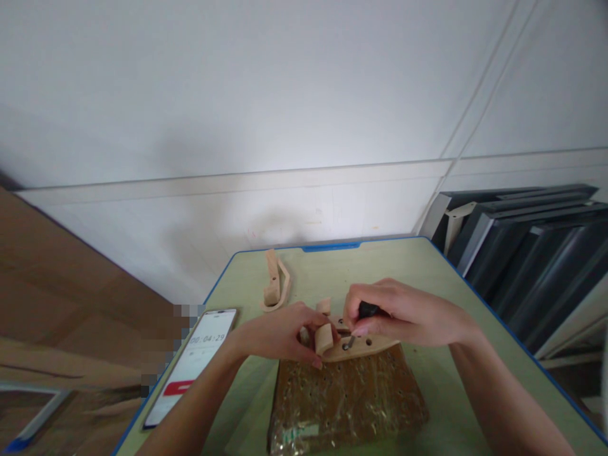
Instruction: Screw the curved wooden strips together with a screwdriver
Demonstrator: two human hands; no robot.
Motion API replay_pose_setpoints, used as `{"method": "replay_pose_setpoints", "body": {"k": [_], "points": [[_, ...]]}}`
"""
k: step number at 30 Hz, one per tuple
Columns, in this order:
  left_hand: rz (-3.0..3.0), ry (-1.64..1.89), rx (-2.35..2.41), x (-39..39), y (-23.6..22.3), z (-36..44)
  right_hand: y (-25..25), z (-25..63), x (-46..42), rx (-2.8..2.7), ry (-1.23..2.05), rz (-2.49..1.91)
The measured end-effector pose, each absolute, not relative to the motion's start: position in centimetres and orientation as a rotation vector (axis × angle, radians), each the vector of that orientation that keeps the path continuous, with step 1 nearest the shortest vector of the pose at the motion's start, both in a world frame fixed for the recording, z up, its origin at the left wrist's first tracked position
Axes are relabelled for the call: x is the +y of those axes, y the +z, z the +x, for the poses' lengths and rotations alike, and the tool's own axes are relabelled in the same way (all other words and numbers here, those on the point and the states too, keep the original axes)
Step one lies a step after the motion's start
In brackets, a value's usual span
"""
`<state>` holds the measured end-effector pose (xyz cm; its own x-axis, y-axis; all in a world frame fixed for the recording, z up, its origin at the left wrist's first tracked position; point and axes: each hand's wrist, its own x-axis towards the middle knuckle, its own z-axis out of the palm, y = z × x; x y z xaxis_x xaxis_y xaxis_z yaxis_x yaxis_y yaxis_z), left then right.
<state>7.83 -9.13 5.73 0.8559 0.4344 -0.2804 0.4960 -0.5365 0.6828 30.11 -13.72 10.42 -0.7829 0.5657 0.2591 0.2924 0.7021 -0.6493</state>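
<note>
My left hand (294, 332) is closed on the near end of a pale wooden piece (373, 348), thumb and fingers around its raised curved block. Several round holes run along this piece, which lies at the back edge of a brown tape-wrapped slab (351, 399). In my right hand (387, 310) is a black-handled tool (368, 309), gripped in a fist. Its short metal shaft points down at one of the holes; how deep the tip sits I cannot tell. Behind my left fingers, a small wooden block (323, 306) shows in part.
Farther back on the pale green table (380, 259) lies a second curved wooden piece (278, 285). A phone (194, 361) showing a timer rests at the left edge. Dark panels (532, 234) lean at the right, and a white wall (285, 114) stands behind.
</note>
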Motion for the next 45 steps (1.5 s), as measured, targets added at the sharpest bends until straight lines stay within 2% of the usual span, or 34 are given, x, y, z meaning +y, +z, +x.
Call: {"method": "replay_pose_setpoints", "body": {"k": [12, 21, 25, 31, 40, 45], "points": [[2.232, -0.108, 0.681, -9.3, 6.0, 7.9, 10.4, 30.3, -13.6, -2.417, 0.899, -0.664], [2.248, -0.110, 0.674, -9.2, 5.7, 7.8, 11.2, 30.9, -14.0, -2.368, 1.213, -0.582], [2.256, -0.106, 0.665, -9.2, 5.7, 7.8, 11.3, 31.0, -14.1, -2.360, 1.253, -0.598], [2.241, -0.091, 0.669, -9.2, 5.6, 7.7, 11.1, 30.9, -14.1, -2.408, 1.160, -0.614], [2.219, -0.081, 0.657, -9.3, 6.0, 7.9, 10.5, 30.7, -13.6, -2.353, 0.727, -0.721], [2.238, -0.059, 0.684, -9.4, 5.9, 7.9, 10.4, 30.6, -13.8, -2.379, 0.665, -0.638]]}}
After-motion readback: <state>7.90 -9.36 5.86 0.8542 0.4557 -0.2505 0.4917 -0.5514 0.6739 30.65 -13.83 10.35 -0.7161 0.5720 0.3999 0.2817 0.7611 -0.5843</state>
